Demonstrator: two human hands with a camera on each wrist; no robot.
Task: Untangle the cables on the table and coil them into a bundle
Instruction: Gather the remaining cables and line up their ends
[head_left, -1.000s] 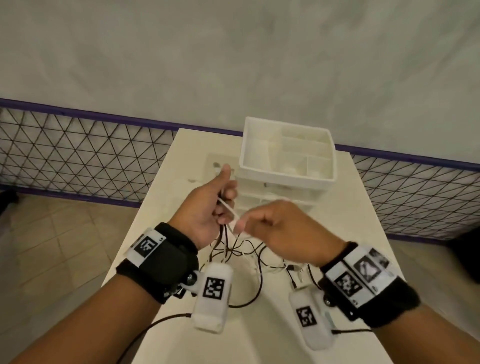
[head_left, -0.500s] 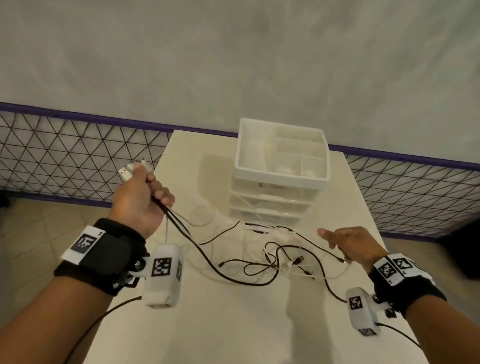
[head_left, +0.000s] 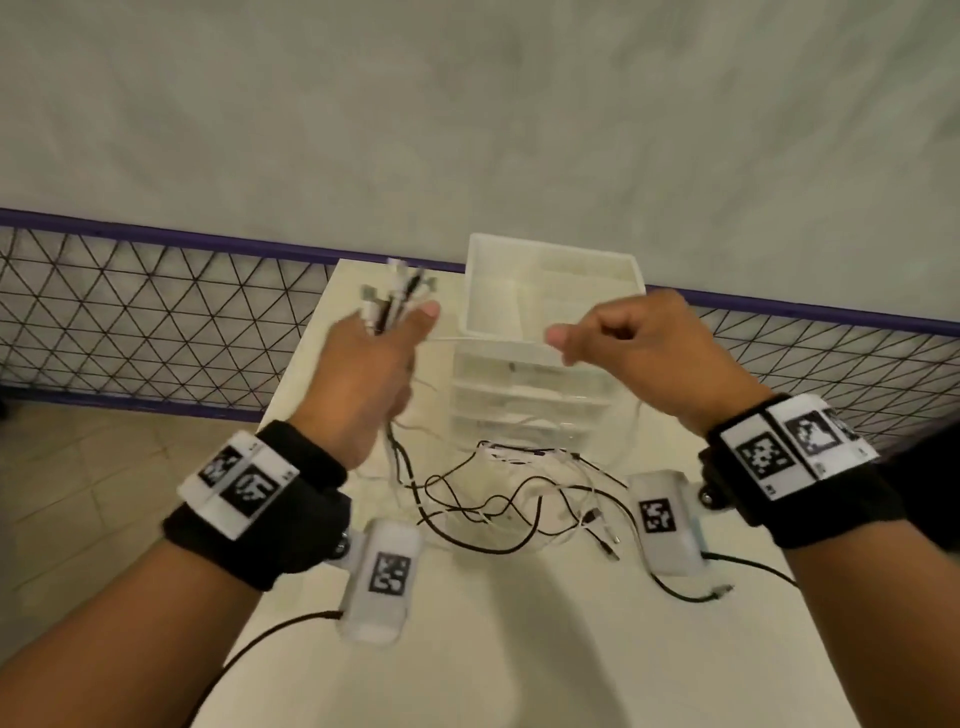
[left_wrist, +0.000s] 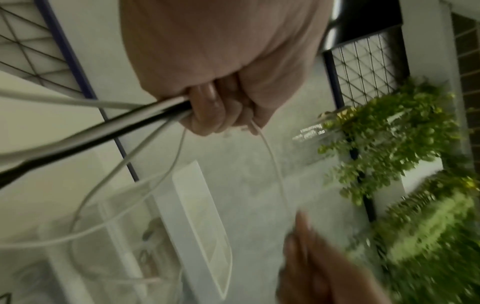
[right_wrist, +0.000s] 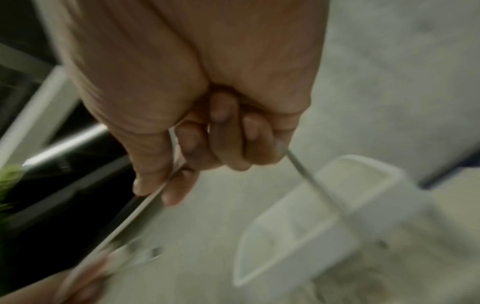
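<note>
Above the table, your left hand fists the cables; your right hand pinches one white cable between fingertips.

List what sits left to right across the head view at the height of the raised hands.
Black wire-mesh fence → left hand gripping a bunch of black and white cable ends → white plastic drawer organiser → right hand pinching a thin white cable.
</note>
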